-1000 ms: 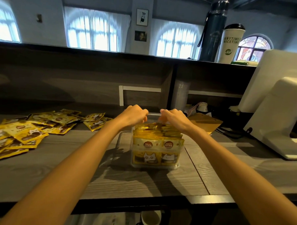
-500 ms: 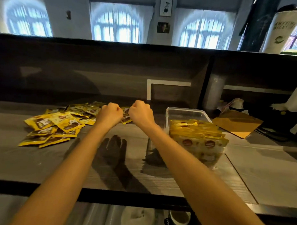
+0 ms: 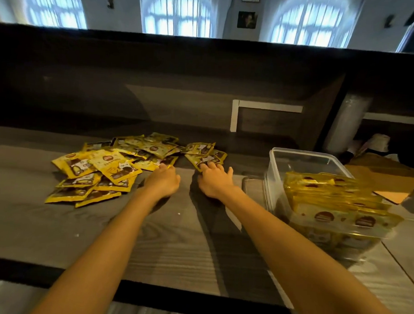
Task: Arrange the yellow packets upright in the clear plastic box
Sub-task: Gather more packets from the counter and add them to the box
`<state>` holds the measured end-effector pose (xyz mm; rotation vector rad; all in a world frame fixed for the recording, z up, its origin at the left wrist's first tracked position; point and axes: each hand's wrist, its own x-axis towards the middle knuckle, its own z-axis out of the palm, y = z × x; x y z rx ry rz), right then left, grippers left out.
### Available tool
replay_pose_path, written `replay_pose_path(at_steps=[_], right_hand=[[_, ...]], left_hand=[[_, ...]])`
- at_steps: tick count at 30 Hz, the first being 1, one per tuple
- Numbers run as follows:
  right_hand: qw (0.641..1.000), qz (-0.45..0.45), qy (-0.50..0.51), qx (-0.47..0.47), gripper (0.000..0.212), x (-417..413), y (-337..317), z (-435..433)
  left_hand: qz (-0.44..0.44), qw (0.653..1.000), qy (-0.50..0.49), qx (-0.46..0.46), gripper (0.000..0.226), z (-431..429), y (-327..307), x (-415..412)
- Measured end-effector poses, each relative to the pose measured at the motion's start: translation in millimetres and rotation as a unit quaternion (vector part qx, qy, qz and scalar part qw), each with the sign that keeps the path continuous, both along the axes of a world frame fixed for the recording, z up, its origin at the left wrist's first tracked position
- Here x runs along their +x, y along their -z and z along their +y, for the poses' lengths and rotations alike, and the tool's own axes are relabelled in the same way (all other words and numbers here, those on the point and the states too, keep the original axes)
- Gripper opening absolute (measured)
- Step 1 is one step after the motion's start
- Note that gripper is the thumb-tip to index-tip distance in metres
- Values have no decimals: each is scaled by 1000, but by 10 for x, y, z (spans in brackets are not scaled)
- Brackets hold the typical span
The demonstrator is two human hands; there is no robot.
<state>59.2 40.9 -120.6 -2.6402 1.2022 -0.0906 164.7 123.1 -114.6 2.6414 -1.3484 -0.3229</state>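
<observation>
A loose pile of yellow packets [image 3: 110, 167] lies flat on the grey wooden counter at the left. A smaller cluster of packets [image 3: 205, 153] lies just to its right. My left hand [image 3: 163, 178] rests palm down with its fingertips on the near edge of the big pile. My right hand [image 3: 213, 178] has its fingers spread and touching the smaller cluster. Neither hand has lifted a packet. At the right stands the clear plastic box [image 3: 303, 158], with several yellow packets [image 3: 336, 203] standing upright in its near half; its far half is bare.
A brown cardboard sheet [image 3: 390, 181] lies behind and right of the box. A dark raised shelf wall [image 3: 157, 83] runs along the back of the counter. The counter's front edge [image 3: 147, 294] is close to me.
Both hands left the box, swung left as fists, then opened and came down onto the loose packets. The view turned left, so the box now sits at the right.
</observation>
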Motion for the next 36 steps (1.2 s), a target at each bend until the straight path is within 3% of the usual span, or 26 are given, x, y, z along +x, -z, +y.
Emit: replay_pose_path(at_steps=[4,7,9,12,17,19,22,25,30,32,36], right_hand=[[999,-5,-3,-52,42,-107,-15,127],[996,-36,-3,-83,33,-254,-53,212],[993,-55,-1,-108,29,-371,-70,271],[988,-83,12,-132,28,-544,-96,375],[983,-119,62,-122,27,-719,-96,473],[986,-118,89,-78,37,-747,-72,497],[987,-105,120,-15,44,-751,-77,492],[990,-86,112,25,43,-738,-124,495],[979,-162,119,12,61,-723,-198,563],[981,-149,114,-45,51,-715,-239,592],[980,-154,84,-95,22,-782,-370,681]], left_hand=[[-9,999,48,-11,40,130,-91,-70],[41,995,84,-43,22,215,-147,-170],[65,991,88,-79,21,297,-183,-276],[60,989,55,-125,30,397,-202,-415],[33,981,-7,-189,24,447,-197,-499],[33,986,3,-161,40,440,-178,-498],[102,988,48,-102,69,421,-138,-465],[147,984,74,-63,75,417,-123,-452],[175,980,31,-91,95,445,-207,-525],[189,975,-12,-115,86,465,-228,-541],[208,951,-77,-214,19,505,-246,-545]])
